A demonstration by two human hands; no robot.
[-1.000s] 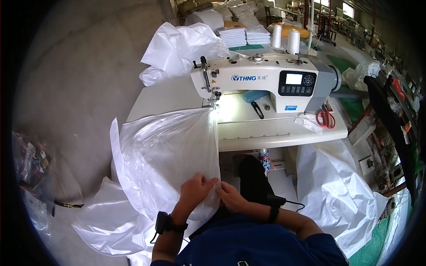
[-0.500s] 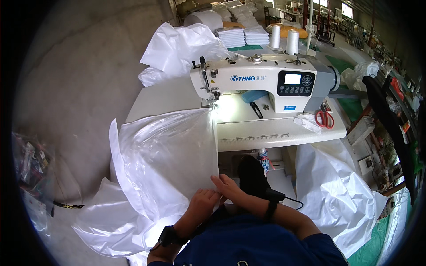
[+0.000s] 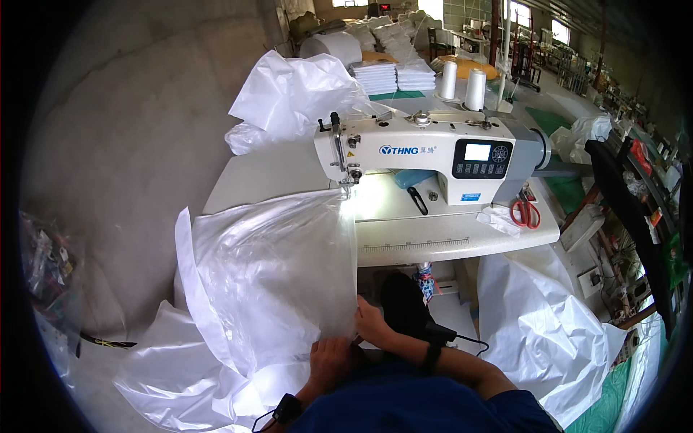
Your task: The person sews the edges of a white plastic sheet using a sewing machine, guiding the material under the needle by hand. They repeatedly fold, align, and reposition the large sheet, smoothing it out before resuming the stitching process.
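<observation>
A translucent white plastic sheet (image 3: 278, 267) hangs from the sewing machine (image 3: 415, 151) toward me, its far right corner under the needle and presser foot. My right hand (image 3: 373, 325) is closed with its fingertips pinching the sheet's right edge near my body. Beside it, a little lower and to the left, my left hand (image 3: 332, 359) has its fingers curled over the near part of the sheet, knuckles up; its thumb is hidden. The sheet runs fairly straight along its right edge between needle and hands.
Red-handled scissors (image 3: 525, 214) and black thread snips (image 3: 417, 200) lie on the machine bed. Two white thread cones (image 3: 474, 90) stand behind. More white sheeting hangs at right (image 3: 545, 325) and lies heaped at far left (image 3: 296, 94). Folded white stacks (image 3: 375, 77) sit at the back.
The view has tilted up, so everything sits lower. My right hand's stretched fingers have closed on the sheet edge. My left hand has drawn slightly toward my body, apart from the right.
</observation>
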